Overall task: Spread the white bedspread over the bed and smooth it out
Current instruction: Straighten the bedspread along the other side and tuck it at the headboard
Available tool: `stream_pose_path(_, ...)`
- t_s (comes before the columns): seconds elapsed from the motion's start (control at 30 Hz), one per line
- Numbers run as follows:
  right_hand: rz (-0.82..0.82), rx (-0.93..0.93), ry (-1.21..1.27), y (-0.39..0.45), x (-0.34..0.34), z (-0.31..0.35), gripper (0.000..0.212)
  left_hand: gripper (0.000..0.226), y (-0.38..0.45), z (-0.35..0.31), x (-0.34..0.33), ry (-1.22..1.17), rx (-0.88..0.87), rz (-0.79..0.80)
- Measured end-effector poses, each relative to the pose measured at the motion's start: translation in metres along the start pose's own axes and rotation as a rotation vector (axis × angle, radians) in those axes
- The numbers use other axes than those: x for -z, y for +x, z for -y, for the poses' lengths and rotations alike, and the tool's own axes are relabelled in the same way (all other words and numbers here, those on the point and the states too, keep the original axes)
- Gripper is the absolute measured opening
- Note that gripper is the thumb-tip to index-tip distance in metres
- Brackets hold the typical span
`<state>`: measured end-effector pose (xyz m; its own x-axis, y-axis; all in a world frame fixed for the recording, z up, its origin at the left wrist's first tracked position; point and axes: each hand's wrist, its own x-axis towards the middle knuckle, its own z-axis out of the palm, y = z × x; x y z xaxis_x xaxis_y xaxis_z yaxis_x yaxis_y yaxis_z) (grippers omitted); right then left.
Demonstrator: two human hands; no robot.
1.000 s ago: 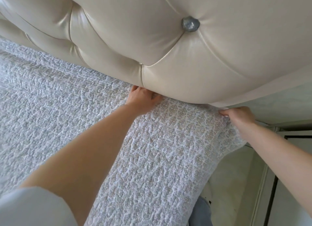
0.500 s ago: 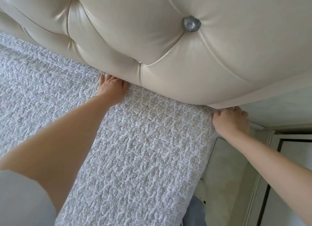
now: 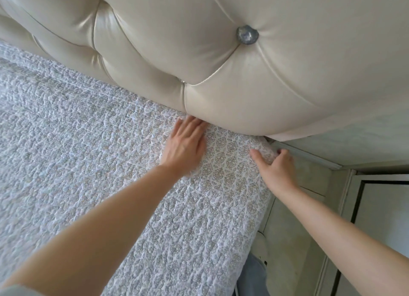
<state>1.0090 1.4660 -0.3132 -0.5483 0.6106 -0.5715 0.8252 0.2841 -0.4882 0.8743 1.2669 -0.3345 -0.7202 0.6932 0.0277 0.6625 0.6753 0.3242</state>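
One white bedspread [image 3: 110, 163] covers the bed in my view, its quilted top running up to the foot of the cream tufted headboard [image 3: 221, 63], its top right corner at the mattress edge. My left hand [image 3: 184, 145] lies flat on it with fingers straight and together, fingertips touching the headboard's lower bulge and holding nothing. My right hand [image 3: 276, 166] grips that corner, thumb on top of the cloth and fingers curled round its edge, just beside the pale floor [image 3: 294, 240].
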Motion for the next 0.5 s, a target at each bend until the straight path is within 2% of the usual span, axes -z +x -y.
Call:
stream_pose_path(0.1,-0.026,-0.097,-0.193,-0.015,-0.004,0.003,0.110,0.056,-0.008,-0.017,-0.010,0.062,-0.002,0.085)
stream_pose_path(0.23,-0.014,-0.191,-0.221,-0.021,-0.016,-0.001,0.107,0.060,-0.003,-0.016,-0.015,0.149,0.031,0.115)
stream_pose_path(0.37,0.049,-0.188,0.067,-0.028,-0.018,0.002,0.086,0.062,0.000,-0.016,-0.014,0.180,0.023,0.110)
stream_pose_path(0.43,0.010,-0.179,0.170,-0.027,-0.022,0.001,0.081,0.062,0.001,-0.016,-0.012,0.176,0.024,0.105)
stream_pose_path(0.5,-0.046,-0.150,0.173,-0.026,-0.025,0.002,0.078,0.062,0.002,-0.016,-0.011,0.175,0.027,0.099)
